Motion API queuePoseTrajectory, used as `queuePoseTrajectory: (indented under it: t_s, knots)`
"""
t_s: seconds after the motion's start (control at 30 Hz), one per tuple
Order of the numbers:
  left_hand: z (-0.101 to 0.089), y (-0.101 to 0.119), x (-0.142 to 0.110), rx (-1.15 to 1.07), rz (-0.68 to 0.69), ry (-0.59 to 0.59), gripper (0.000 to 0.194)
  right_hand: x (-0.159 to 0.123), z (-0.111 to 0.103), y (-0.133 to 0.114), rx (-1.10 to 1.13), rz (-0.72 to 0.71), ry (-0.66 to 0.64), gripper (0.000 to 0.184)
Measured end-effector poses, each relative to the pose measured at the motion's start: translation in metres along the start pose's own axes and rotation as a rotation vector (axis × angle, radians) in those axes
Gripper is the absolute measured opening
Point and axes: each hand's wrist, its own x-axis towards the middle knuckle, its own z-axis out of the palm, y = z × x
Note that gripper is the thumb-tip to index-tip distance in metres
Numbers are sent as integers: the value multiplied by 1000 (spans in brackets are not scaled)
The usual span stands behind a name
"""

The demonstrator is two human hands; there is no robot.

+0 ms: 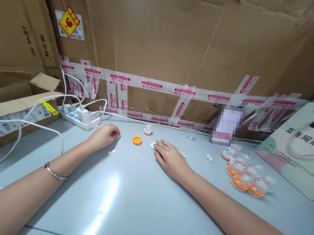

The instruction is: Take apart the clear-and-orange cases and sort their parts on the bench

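My left hand [105,134] rests on the grey table [130,208] with its fingers curled in, pinching something tiny that I cannot make out; two small white bits [111,152] lie just in front of it. My right hand [169,157] lies flat with fingers stretched, fingertips touching a small white round piece [153,145]. An orange cap [137,140] sits between the two hands. A clear part on an orange base [148,129] stands just beyond.
A cluster of clear-and-orange assembled parts [245,174] lies at the right, by a printed paper bag [304,148]. A white power strip [81,118] with cables sits at the left near a cardboard box [5,117]. Taped cardboard walls the back.
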Motion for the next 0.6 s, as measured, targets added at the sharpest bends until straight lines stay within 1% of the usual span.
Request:
queuePoseTrajectory:
  t_s: [0.2, 0.23, 0.3, 0.33, 0.37, 0.4, 0.47, 0.5, 0.53, 0.6]
  knots:
    - [-4, -2, -3, -1, 15, -32, 17, -6, -3, 0, 79, -7, 26, 31]
    - [-5, -1, -3, 9, 16, -16, 18, -6, -3, -1, 85, -2, 27, 31]
    - [-4, 6, -6, 39, 38, 68, 21, -7, -4, -2, 89, 10, 39, 33]
    - [-3, 12, -8, 54, 80, 114, 24, -7, -4, -2, 89, 13, 49, 33]
    - [-2, 18, -10, 68, 151, 142, 26, -8, -4, -3, 90, 10, 60, 34]
    - [0, 26, -13, 81, 242, 145, 28, -8, -5, -3, 92, 3, 70, 34]
    - [5, 41, -18, 113, 434, 66, 32, -9, -5, -4, 100, -23, 83, 33]
    - [7, 46, -20, 132, 495, 22, 33, -10, -5, -5, 105, -34, 89, 32]
    - [9, 50, -21, 151, 528, -12, 34, -11, -5, -4, 109, -41, 96, 32]
    - [11, 53, -23, 176, 528, -39, 33, -12, -5, -4, 120, -45, 105, 31]
